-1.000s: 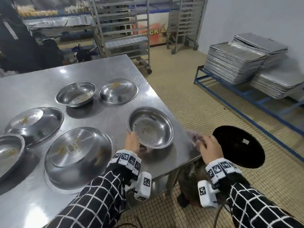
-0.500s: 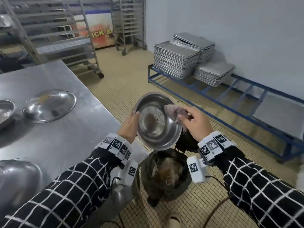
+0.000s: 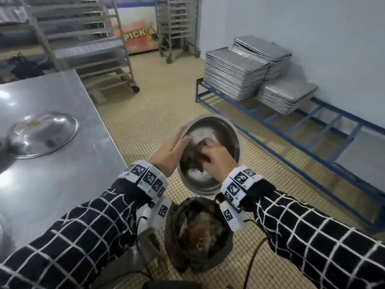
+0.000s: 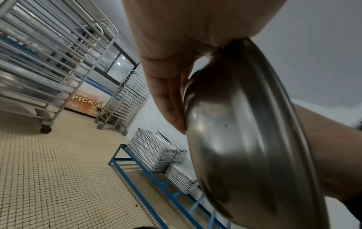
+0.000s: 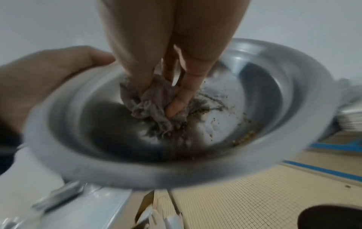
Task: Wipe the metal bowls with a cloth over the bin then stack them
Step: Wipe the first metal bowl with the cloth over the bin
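Observation:
I hold a metal bowl (image 3: 227, 134) tilted toward me above the black-lined bin (image 3: 198, 234). My left hand (image 3: 170, 151) grips the bowl's left rim, thumb inside and fingers behind on its underside (image 4: 235, 139). Inside the bowl my right hand (image 3: 214, 155) pinches a crumpled grey cloth (image 5: 154, 106) and presses it against the bottom. Brown crumbs (image 5: 243, 136) cling to the bowl's lower wall (image 5: 260, 86). An overturned bowl (image 3: 41, 134) lies on the steel table (image 3: 62, 184) at the left.
The bin holds brown waste and stands on the tiled floor by the table's corner. A blue frame (image 3: 291, 130) with stacks of metal trays (image 3: 235, 74) runs along the right wall. Wheeled tray racks (image 3: 83, 38) stand behind the table. A dark round lid (image 5: 331, 216) lies on the floor.
The left hand lifted the bowl off the table and brought it over the bin, tilted. The right hand took the cloth from the table edge into the bowl.

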Demonstrator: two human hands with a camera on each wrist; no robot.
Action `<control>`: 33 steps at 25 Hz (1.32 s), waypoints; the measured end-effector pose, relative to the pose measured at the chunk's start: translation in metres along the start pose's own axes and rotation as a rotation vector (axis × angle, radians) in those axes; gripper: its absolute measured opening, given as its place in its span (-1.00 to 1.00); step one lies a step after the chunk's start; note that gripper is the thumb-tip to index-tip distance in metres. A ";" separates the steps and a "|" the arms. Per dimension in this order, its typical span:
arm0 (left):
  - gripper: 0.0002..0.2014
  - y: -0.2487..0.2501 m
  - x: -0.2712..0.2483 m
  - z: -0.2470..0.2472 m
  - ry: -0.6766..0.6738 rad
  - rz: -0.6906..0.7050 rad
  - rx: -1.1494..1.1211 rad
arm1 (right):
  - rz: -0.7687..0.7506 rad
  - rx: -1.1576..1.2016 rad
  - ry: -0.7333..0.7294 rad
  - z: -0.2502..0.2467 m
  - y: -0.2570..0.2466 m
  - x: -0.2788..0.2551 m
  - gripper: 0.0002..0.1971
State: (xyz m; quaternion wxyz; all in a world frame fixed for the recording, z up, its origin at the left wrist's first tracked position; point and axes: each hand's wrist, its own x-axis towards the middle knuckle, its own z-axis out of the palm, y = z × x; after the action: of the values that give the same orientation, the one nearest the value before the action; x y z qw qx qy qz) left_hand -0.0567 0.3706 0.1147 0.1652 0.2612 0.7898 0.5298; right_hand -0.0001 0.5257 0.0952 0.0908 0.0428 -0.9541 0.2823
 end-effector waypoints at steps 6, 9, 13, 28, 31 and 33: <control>-0.67 -0.001 0.040 -0.016 -0.066 0.043 0.149 | -0.043 -0.087 -0.156 -0.013 0.025 0.018 -0.72; -0.57 0.002 0.057 -0.023 -0.094 0.052 0.245 | -0.020 -0.042 0.178 -0.037 0.035 0.047 -0.69; -0.55 0.007 0.073 -0.025 -0.073 0.092 0.239 | 0.068 -0.150 0.138 -0.038 0.048 0.074 -0.72; -0.39 0.001 0.090 -0.024 -0.053 0.355 0.515 | 0.229 -0.202 -0.056 0.010 0.069 0.046 -0.80; -0.41 -0.002 0.089 -0.032 -0.021 0.290 0.432 | 0.247 0.066 0.376 -0.005 0.052 0.042 -0.79; -0.46 -0.001 0.087 -0.035 -0.019 0.240 0.343 | 0.312 0.170 0.570 -0.015 0.043 0.055 -0.72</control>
State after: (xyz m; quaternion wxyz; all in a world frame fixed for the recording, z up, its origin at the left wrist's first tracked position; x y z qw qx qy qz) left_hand -0.1464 0.3953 0.1281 0.0614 0.3830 0.8300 0.4008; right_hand -0.0572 0.5682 0.0960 0.3056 -0.1768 -0.8585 0.3719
